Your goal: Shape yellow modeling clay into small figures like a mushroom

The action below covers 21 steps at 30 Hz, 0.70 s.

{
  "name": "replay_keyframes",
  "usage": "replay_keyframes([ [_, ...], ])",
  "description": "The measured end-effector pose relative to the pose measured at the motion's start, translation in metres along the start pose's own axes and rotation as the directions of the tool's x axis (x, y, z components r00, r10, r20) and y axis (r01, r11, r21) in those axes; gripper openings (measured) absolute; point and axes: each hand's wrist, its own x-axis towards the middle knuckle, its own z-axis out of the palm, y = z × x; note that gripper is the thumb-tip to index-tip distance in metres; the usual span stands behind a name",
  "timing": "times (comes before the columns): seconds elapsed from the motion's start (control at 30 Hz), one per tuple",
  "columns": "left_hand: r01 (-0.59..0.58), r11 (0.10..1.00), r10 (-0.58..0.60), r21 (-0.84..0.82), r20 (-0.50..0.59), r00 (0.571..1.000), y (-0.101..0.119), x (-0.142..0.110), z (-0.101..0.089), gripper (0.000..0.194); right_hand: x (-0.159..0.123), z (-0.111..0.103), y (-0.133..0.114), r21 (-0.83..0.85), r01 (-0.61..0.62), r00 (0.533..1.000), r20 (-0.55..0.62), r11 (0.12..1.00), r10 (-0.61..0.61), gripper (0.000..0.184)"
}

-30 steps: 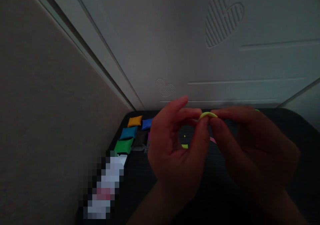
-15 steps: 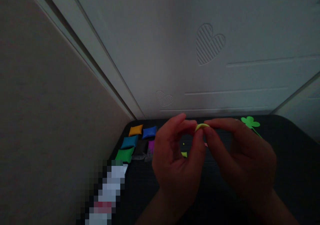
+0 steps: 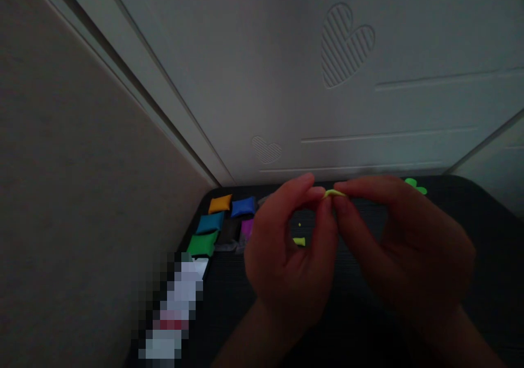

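Note:
Between my two hands is a small thin piece of yellow modelling clay [image 3: 334, 193], held above the dark table. My left hand [image 3: 292, 253] pinches its left end between thumb and fingers. On the other end, the thumb and forefinger of my right hand [image 3: 409, 242] are closed. Beyond my left hand, another bit of yellow clay [image 3: 300, 242] lies on the table, with a tiny yellow crumb [image 3: 299, 225] behind it. A bright green clover-like shape [image 3: 416, 185] shows partly behind my right hand.
Several soft packets lie at the table's left, among them an orange packet [image 3: 220, 203], a blue packet [image 3: 243, 207] and a green packet [image 3: 203, 244]. A blurred-out white item [image 3: 180, 302] lies along the left edge. A white panel with hearts [image 3: 286, 84] rises behind the dark table [image 3: 229, 313].
The yellow clay looks thinner and flatter between my fingers. My right hand has shifted slightly right and covers more of the green shape. The view has tilted slightly downward or moved closer.

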Motion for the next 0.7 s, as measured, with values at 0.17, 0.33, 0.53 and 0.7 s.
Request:
replay_keyframes([
  [0.17, -0.038, 0.999, 0.038, 0.007, 0.005, 0.999, -0.0001, 0.0009, -0.0016, 0.059, 0.001, -0.002, -0.0002, -0.005, 0.015, 1.0, -0.004, 1.0, -0.015, 0.01],
  [0.33, -0.063, 0.998, 0.062, 0.0, 0.029, 0.998, -0.0002, 0.0026, -0.0032, 0.057, -0.0002, -0.0025, -0.0004, 0.003, 0.023, 1.0, -0.012, 1.0, -0.023, 0.014],
  [0.53, -0.074, 0.997, 0.075, -0.025, 0.066, 0.995, 0.0003, 0.0039, -0.0059, 0.057, -0.0013, -0.0026, 0.0001, -0.023, 0.046, 0.999, -0.017, 0.999, -0.046, 0.017],
  [0.7, -0.115, 0.993, 0.115, -0.018, 0.017, 0.993, -0.0003, 0.0037, -0.0046, 0.055, -0.0015, -0.0046, -0.0009, -0.025, 0.079, 0.997, -0.018, 0.997, -0.079, 0.022],
])
